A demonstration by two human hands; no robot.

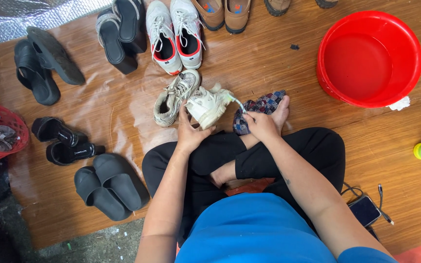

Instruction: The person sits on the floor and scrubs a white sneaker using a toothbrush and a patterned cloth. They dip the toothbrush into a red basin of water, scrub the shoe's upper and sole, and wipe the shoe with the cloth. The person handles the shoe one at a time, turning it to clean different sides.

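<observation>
At the centre of the frame, just above my crossed legs, my left hand [189, 132] grips a white sneaker [208, 106] from below, holding it tilted off the floor [269, 63]. My right hand [260, 124] is closed around a thin toothbrush [237, 103] whose head touches the shoe's upper edge. To scrub well, I judge the shoe should be kept braced against my knee, with short, firm strokes along the seams. The bristles are too small to make out, and the sneaker's far side is hidden. Its mate [175, 97] lies just left, touching it. A red basin [369, 58] sits at upper right; whether it holds water I can't tell.
</observation>
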